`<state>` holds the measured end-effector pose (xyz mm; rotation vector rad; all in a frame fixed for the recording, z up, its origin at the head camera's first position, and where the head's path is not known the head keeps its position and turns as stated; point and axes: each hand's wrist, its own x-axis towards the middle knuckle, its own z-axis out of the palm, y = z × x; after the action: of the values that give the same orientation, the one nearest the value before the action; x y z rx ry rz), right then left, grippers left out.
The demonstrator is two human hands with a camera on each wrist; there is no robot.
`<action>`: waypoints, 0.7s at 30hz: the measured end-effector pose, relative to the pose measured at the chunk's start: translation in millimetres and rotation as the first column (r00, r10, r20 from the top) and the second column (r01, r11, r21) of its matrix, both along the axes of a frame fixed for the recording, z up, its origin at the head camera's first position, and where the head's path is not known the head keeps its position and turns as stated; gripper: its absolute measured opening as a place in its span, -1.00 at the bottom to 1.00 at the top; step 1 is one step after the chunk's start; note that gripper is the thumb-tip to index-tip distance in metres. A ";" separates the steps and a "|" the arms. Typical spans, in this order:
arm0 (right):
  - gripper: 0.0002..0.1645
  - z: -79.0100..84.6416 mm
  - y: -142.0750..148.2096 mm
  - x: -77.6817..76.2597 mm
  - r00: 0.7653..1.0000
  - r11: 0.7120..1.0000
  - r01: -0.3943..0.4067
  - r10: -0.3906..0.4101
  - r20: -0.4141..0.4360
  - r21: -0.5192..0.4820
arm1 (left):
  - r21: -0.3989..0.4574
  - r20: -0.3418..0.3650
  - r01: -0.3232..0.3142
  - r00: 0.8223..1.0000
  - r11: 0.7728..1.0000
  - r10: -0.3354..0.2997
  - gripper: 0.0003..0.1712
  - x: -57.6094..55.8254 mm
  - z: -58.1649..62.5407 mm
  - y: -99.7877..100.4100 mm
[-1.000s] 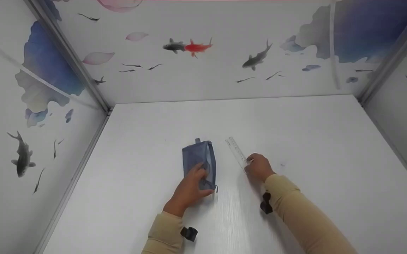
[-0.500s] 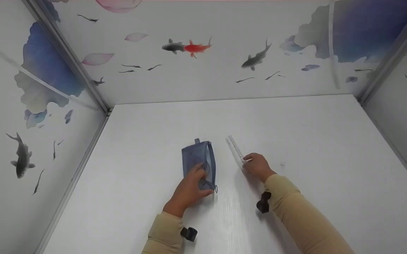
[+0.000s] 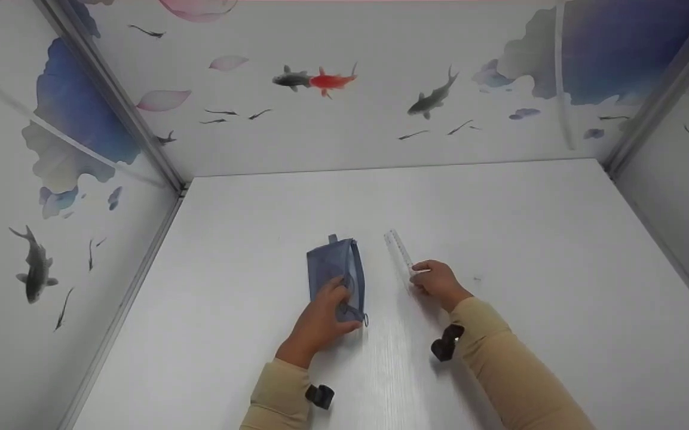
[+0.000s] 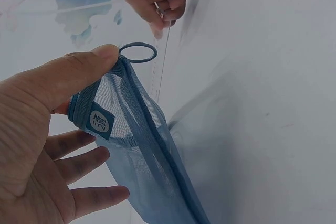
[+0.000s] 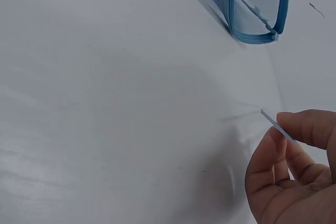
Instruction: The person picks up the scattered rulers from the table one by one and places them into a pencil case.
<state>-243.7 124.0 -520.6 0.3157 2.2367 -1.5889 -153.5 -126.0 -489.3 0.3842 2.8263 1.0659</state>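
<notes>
A blue mesh zip pouch (image 3: 327, 263) lies toward the middle of the white table, its zipped side gaping open on the right. My left hand (image 3: 320, 316) pinches the pouch's near end between thumb and forefinger, beside the zip's pull ring (image 4: 138, 52); the other fingers are spread along the mesh. To the right of the pouch, my right hand (image 3: 438, 282) pinches a clear plastic ruler (image 3: 398, 248) near its lower end. The ruler slants away up and left, apart from the pouch. In the right wrist view only the ruler's thin edge (image 5: 278, 126) shows between thumb and fingers.
The white tabletop (image 3: 248, 227) is bounded by a back wall (image 3: 344, 137) and side walls printed with fish and leaves. A small faint mark (image 3: 478, 279) shows on the table right of my right hand. Black wrist cameras (image 3: 320, 396) hang at both cuffs.
My right hand has shifted slightly left, and the ruler has turned a little more upright in the head view. The left hand and pouch have stayed in place.
</notes>
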 end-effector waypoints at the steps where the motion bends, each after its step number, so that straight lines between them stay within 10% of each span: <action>1: -0.57 0.1 0.2 0.5 1.000 1.000 0.000 0.000 0.003 -0.010 | 0.003 -0.001 0.001 1.000 1.000 -0.001 -0.58 0.1 -0.2 -0.1; 21: -0.55 9.4 -1.5 15.0 0.997 0.984 0.022 -0.009 0.077 -0.179 | -0.009 -0.007 -0.008 1.000 1.000 0.008 -0.57 -1.0 -1.3 -0.4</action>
<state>-228.7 122.5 -511.2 0.3376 2.0213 -1.7427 -154.5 -126.4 -490.6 0.3763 2.8398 1.0554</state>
